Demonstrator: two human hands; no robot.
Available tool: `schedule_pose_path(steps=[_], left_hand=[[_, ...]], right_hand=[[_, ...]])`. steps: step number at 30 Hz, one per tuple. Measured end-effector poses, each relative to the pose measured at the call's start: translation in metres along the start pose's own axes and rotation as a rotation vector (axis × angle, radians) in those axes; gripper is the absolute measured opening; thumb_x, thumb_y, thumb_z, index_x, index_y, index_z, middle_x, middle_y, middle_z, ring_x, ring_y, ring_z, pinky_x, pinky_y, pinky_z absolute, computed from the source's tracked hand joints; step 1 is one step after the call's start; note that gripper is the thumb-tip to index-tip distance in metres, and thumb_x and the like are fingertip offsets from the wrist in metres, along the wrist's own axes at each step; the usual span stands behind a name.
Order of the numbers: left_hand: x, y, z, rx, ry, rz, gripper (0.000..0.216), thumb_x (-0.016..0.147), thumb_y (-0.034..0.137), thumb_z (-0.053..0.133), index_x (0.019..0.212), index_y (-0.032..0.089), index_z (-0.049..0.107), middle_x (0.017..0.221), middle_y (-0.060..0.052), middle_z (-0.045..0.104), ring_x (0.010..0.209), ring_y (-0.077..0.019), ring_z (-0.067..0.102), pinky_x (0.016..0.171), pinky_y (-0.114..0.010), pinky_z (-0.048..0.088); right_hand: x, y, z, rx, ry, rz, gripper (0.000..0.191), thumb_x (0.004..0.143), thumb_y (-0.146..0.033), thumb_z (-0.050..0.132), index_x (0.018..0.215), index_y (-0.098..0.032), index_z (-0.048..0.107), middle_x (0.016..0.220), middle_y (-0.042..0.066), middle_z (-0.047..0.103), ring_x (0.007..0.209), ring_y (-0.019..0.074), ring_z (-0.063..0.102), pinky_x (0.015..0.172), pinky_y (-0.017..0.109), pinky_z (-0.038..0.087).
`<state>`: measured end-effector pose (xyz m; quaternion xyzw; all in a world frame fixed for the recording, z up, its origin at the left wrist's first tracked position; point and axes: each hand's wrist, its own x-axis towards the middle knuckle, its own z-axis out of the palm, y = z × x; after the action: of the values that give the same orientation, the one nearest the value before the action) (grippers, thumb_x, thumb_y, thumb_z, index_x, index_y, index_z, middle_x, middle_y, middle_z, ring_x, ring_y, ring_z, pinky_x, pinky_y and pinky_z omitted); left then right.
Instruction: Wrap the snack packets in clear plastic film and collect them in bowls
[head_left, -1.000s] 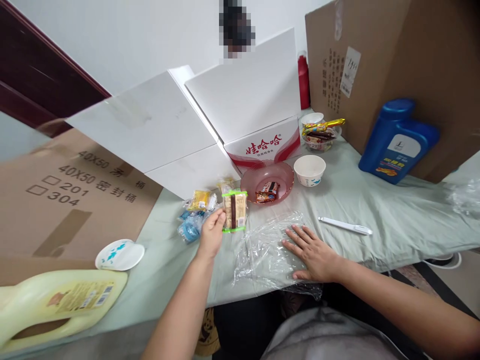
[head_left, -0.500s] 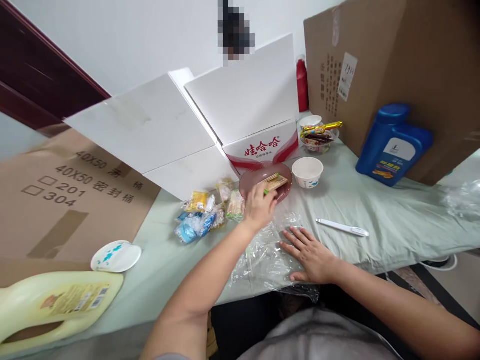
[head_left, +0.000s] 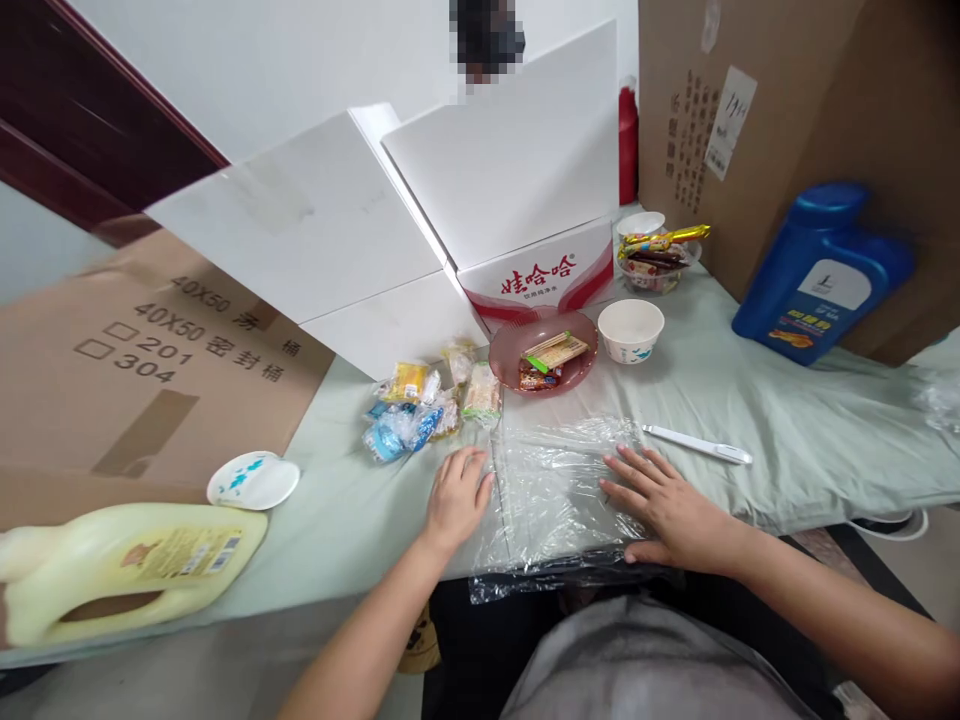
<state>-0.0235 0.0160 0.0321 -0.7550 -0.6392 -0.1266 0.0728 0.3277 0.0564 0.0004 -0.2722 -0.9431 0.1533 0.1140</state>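
My left hand rests at the left edge of a clear plastic sheet, fingers loosely bent, thumb apart, holding nothing. On the right side of the sheet, my right hand lies flat with its fingers spread. Beyond the sheet sits a reddish see-through bowl with several wrapped snacks inside. Left of it lies a pile of small packets, among them a yellow packet, blue-and-clear packets and a green-edged packet.
Right of the bowl stands a white paper bowl; behind it is a filled clear container. A white utility knife lies at right, near a blue bottle. Cartons line the back. A pale yellow jug lies at left.
My left hand has left the reddish bowl and come back to the sheet's left edge. The snack it was touching lies in the bowl. My right hand stays on the sheet; the view has shifted.
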Motion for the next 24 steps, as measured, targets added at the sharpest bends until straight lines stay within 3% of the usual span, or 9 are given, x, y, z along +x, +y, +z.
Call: schedule_pose_path(steps=[2,3,6,9,11,13,17,21,24], left_hand=[[-0.021,0.007,-0.012,-0.153,0.082,0.153,0.024,0.089,0.022,0.047,0.104,0.018,0.065,0.1,-0.011,0.065,0.098,-0.024,0.061,0.09,-0.041,0.051],[-0.031,0.011,-0.018,-0.222,0.058,0.239,0.023,0.088,0.02,0.048,0.102,0.019,0.066,0.097,-0.01,0.065,0.097,-0.0233,0.061,0.089,-0.041,0.051],[-0.056,0.017,-0.03,-0.293,-0.187,0.45,0.038,0.081,0.027,0.058,0.118,0.021,0.061,0.114,-0.011,0.065,0.112,-0.0276,0.058,0.095,-0.045,0.05],[-0.073,0.017,-0.024,-0.16,-0.356,0.524,0.061,0.076,0.028,0.066,0.135,0.024,0.049,0.137,-0.011,0.054,0.131,-0.0321,0.045,0.101,-0.051,0.045],[-0.079,0.018,-0.014,-0.06,-0.304,0.509,0.06,0.079,0.018,0.063,0.136,0.027,0.047,0.138,-0.009,0.053,0.133,-0.03,0.044,0.103,-0.05,0.044],[-0.079,0.022,-0.002,-0.032,-0.144,0.488,0.055,0.081,0.011,0.06,0.133,0.028,0.049,0.131,-0.009,0.057,0.132,-0.0279,0.046,0.103,-0.047,0.045],[-0.07,0.041,0.009,-0.191,0.145,0.544,0.049,0.082,0.015,0.064,0.126,0.027,0.049,0.125,-0.01,0.059,0.133,-0.0289,0.044,0.101,-0.048,0.047],[-0.053,0.052,0.008,-0.381,-0.015,0.557,0.026,0.089,0.016,0.055,0.114,0.022,0.06,0.112,-0.008,0.068,0.123,-0.0252,0.055,0.099,-0.044,0.05],[-0.042,0.043,0.005,-0.478,-0.11,0.483,0.021,0.091,0.013,0.048,0.101,0.019,0.066,0.096,-0.007,0.072,0.11,-0.0212,0.064,0.093,-0.037,0.055]], right_hand=[[-0.015,-0.004,-0.011,0.062,0.028,-0.051,0.067,0.087,-0.06,0.052,0.142,-0.022,0.046,0.15,0.012,0.039,0.142,0.0324,0.027,0.113,0.053,0.027],[-0.023,-0.005,-0.015,0.096,0.033,-0.084,0.063,0.089,-0.057,0.051,0.142,-0.023,0.046,0.148,0.011,0.043,0.14,0.03,0.031,0.112,0.049,0.03],[-0.045,0.0,-0.019,0.157,-0.022,-0.176,0.065,0.088,-0.054,0.055,0.144,-0.025,0.043,0.143,0.009,0.049,0.136,0.0266,0.039,0.112,0.043,0.033],[-0.055,0.011,-0.012,0.103,-0.104,-0.18,0.077,0.084,-0.048,0.063,0.15,-0.025,0.03,0.15,0.007,0.041,0.141,0.0255,0.031,0.116,0.045,0.023],[-0.052,0.016,-0.006,0.03,-0.121,-0.131,0.086,0.081,-0.036,0.067,0.152,-0.026,0.021,0.155,0.006,0.031,0.144,0.0249,0.022,0.118,0.046,0.014],[-0.043,0.019,-0.002,-0.022,-0.13,-0.085,0.094,0.076,-0.027,0.07,0.153,-0.026,0.018,0.158,0.006,0.024,0.146,0.0253,0.016,0.119,0.048,0.007],[-0.023,0.018,0.0,-0.014,-0.156,-0.089,0.094,0.073,-0.032,0.072,0.152,-0.025,0.022,0.159,0.007,0.02,0.146,0.0275,0.012,0.117,0.051,0.003],[-0.019,0.017,-0.004,0.051,-0.169,-0.121,0.094,0.073,-0.045,0.072,0.151,-0.024,0.026,0.158,0.008,0.022,0.146,0.0292,0.011,0.117,0.052,0.001],[-0.028,0.021,-0.006,0.058,-0.18,-0.159,0.096,0.072,-0.042,0.074,0.152,-0.025,0.024,0.158,0.007,0.024,0.146,0.0281,0.012,0.118,0.051,0.002]])
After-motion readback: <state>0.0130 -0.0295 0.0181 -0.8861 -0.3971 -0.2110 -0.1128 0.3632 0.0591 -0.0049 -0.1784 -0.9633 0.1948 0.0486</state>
